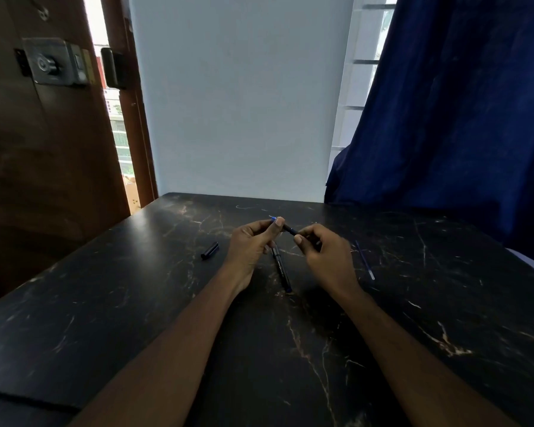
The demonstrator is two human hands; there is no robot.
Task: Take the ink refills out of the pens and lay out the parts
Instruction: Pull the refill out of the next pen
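Dark marble table (136, 318): both hands pinch pen (287, 228).

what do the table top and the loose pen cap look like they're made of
Table top: looks like polished black marble or a marble-look laminate; pale, rust-tinged veins run across a glossy dark surface.
Pen cap: seems to be moulded black plastic with a slight sheen; too small to tell more.

Held pen (285, 228) — middle hidden by fingers (279, 224); tip blurred.
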